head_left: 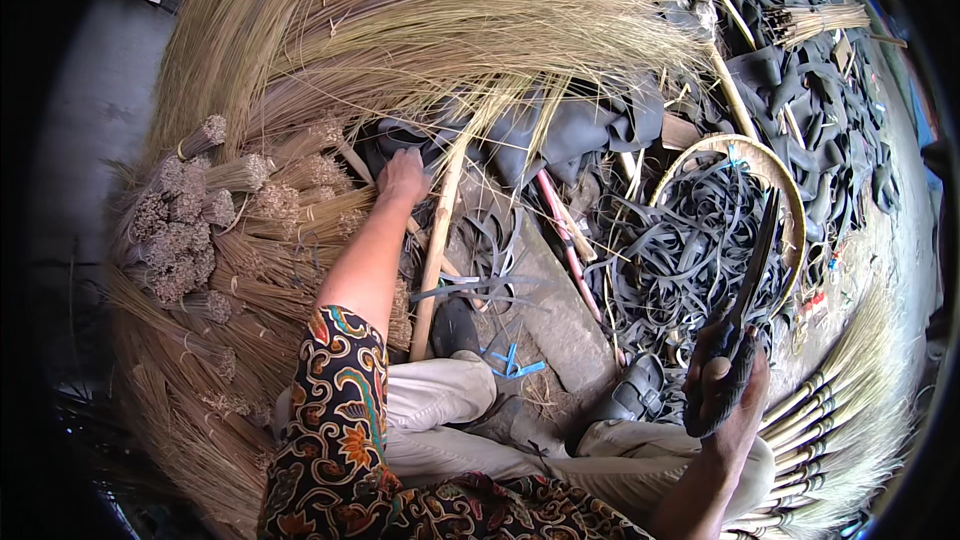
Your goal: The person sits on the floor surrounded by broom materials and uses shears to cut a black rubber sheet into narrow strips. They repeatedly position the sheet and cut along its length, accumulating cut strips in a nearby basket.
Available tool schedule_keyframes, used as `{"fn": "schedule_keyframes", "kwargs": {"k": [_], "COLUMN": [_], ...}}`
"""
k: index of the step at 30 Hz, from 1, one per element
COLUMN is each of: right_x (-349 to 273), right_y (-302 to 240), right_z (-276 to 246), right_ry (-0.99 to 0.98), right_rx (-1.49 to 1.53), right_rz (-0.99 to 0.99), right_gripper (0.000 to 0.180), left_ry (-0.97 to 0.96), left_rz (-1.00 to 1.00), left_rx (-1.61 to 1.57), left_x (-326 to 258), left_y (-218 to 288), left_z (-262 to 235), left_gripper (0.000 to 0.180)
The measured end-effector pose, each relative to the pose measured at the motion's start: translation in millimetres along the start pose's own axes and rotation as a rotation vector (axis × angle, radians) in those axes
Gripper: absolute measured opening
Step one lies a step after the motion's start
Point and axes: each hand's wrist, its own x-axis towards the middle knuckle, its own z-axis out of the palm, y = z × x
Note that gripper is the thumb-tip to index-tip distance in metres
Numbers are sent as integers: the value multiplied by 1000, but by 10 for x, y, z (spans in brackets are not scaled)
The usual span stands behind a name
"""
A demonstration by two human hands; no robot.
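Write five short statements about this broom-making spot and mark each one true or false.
1. The right hand holds large dark shears. True.
2. The left hand holds a hammer. False: it reaches among the bundled broom straws, no hammer in it.
3. A round woven basket holds black rubber strips. True.
4. The person is barefoot. False: dark sandals are on the feet.
5. A bare wooden stick lies beside the left forearm. True.
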Motion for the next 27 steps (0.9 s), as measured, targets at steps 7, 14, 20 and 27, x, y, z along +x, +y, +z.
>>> {"fn": "schedule_keyframes", "kwargs": {"k": [7,14,20,27], "right_x": [53,-40,-211,-332], "right_y": [-33,-83,-93,-81], "right_z": [86,37,-56,-221], "right_ry": [-6,-36,-30,-17], "right_rx": [-22,34,127,128], "right_rz": [0,-7,-31,-44], "right_gripper": [65,59,49,41], "left_ry": [-321,-317,-136,-84], "left_rz": [127,230,269,372], "left_rx": [-299,-542,-740,-848], "left_x": [392,-110,-451,-646], "left_y": [-479,-451,-310,81], "left_z": [-929,-2237,-2858,-3064], "left_gripper": [24,28,18,21]}}
